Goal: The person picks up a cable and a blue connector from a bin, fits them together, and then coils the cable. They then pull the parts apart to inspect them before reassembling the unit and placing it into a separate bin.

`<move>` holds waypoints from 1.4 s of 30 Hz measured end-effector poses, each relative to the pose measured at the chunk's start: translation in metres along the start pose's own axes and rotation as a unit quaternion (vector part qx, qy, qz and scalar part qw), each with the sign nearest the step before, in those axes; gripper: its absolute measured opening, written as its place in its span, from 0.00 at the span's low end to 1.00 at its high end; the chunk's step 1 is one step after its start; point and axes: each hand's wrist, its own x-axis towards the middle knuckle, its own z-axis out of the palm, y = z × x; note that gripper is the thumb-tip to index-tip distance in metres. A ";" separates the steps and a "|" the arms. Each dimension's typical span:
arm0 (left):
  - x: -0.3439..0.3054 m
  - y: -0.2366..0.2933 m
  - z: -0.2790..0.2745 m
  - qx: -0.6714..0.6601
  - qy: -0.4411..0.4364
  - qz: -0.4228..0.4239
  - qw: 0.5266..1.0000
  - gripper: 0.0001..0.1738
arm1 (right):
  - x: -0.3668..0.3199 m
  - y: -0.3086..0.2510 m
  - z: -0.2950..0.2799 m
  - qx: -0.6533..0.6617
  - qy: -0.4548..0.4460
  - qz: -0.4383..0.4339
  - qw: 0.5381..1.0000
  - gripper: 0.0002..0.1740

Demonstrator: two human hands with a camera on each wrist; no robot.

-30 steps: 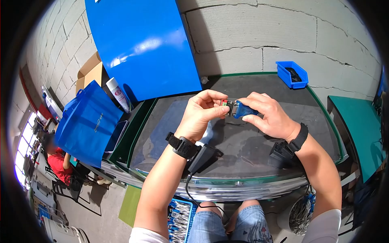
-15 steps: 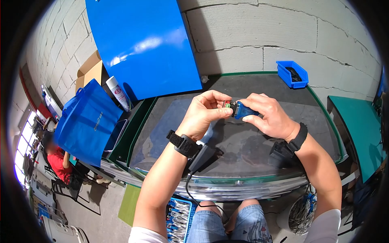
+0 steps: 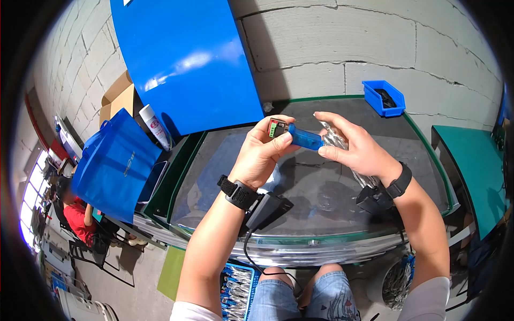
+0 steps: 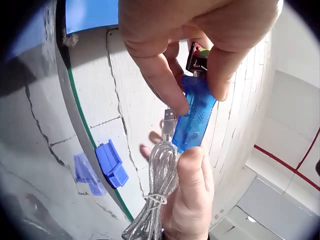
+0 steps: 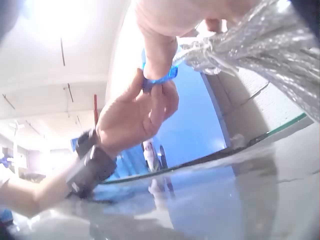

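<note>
A translucent blue USB serial adapter (image 3: 307, 139) with a small green terminal block (image 3: 275, 129) at one end is held up over the bench. My left hand (image 3: 259, 152) pinches it near the terminal block, between thumb and fingers. My right hand (image 3: 367, 151) is at the other end, its thumb tip right at the shell and its fingers stretched out apart. A coiled clear cable (image 4: 162, 172), tied in a bundle, runs between that thumb and fingers. Its USB plug (image 4: 169, 117) points up beside the adapter in the left wrist view.
A dark-topped bench (image 3: 316, 208) with a green edge lies under my hands. At its back right stands a blue bin (image 3: 386, 108) of black parts. A blue bag (image 3: 115, 166) and a spray can (image 3: 156, 128) stand left. Below are a crate of cables (image 3: 238, 291) and a seated person (image 3: 80, 216).
The adapter has shifted left in my left hand's grip. My right hand has moved off its shell toward the cable end and spread its fingers, so the cable bundle shows.
</note>
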 end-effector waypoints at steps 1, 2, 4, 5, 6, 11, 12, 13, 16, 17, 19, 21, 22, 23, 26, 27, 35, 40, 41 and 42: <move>0.000 0.000 0.000 -0.012 -0.003 0.004 1.000 0.19 | 0.000 -0.002 -0.002 0.133 -0.056 0.115 0.983 0.35; -0.001 0.000 0.001 -0.024 -0.007 0.008 1.000 0.19 | -0.001 -0.001 -0.002 0.155 -0.069 0.120 0.978 0.36; -0.001 0.000 0.000 -0.036 -0.010 0.012 0.999 0.20 | -0.001 0.001 0.001 0.172 -0.045 0.100 0.979 0.36; 0.000 0.000 -0.001 -0.042 0.004 0.002 0.999 0.21 | 0.000 0.002 0.003 0.189 -0.021 0.080 0.978 0.36; 0.000 0.001 -0.002 -0.047 0.018 -0.008 0.999 0.21 | 0.000 0.001 0.003 0.189 -0.021 0.080 0.978 0.36; 0.000 -0.004 0.001 -0.070 0.019 -0.048 0.996 0.28 | 0.001 -0.004 0.015 -0.012 0.034 -0.050 0.998 0.38; 0.001 -0.006 0.000 -0.091 -0.002 -0.071 0.993 0.30 | 0.002 -0.002 0.020 -0.046 0.061 -0.109 0.991 0.37; 0.000 -0.005 0.000 -0.091 -0.002 -0.071 0.993 0.30 | 0.001 -0.004 0.022 -0.046 0.061 -0.109 0.991 0.37; 0.000 -0.003 0.002 -0.060 0.037 -0.054 0.996 0.33 | 0.000 -0.013 0.020 0.074 0.034 -0.034 0.996 0.39; 0.000 -0.004 0.003 -0.060 0.037 -0.055 0.996 0.33 | -0.001 -0.012 0.020 0.074 0.034 -0.033 0.996 0.39; 0.000 -0.004 0.004 -0.075 0.022 -0.026 0.997 0.34 | -0.001 -0.010 0.019 0.214 0.031 0.006 0.976 0.42; 0.000 -0.005 0.004 -0.078 0.008 -0.018 0.997 0.35 | 0.000 -0.008 0.016 0.232 0.013 0.012 0.972 0.44; 0.000 -0.005 0.003 -0.081 -0.006 -0.010 0.997 0.35 | 0.000 -0.010 0.015 0.277 -0.004 0.036 0.960 0.45; -0.001 -0.004 0.003 -0.081 -0.005 -0.009 0.997 0.35 | 0.000 -0.012 0.015 0.321 -0.021 0.060 0.945 0.45; -0.002 -0.003 0.003 -0.090 -0.037 0.008 0.995 0.37 | 0.000 -0.018 0.014 0.369 -0.039 0.064 0.927 0.46; -0.002 -0.004 0.003 -0.093 -0.048 0.015 0.994 0.37 | 0.000 -0.018 0.015 0.369 -0.038 0.064 0.927 0.46; 0.004 -0.008 -0.002 -0.117 0.008 0.020 0.993 0.30 | 0.003 -0.004 0.008 0.400 -0.037 0.086 0.911 0.42; 0.004 -0.010 -0.003 -0.094 0.016 -0.009 0.995 0.29 | 0.004 0.005 0.007 0.353 -0.063 0.109 0.927 0.30; 0.004 -0.009 -0.002 -0.097 -0.020 -0.033 0.995 0.31 | 0.004 0.003 0.010 0.368 -0.048 0.104 0.923 0.26; 0.002 -0.008 0.004 -0.114 -0.052 -0.059 0.990 0.32 | 0.004 0.002 0.013 0.384 -0.032 0.099 0.918 0.22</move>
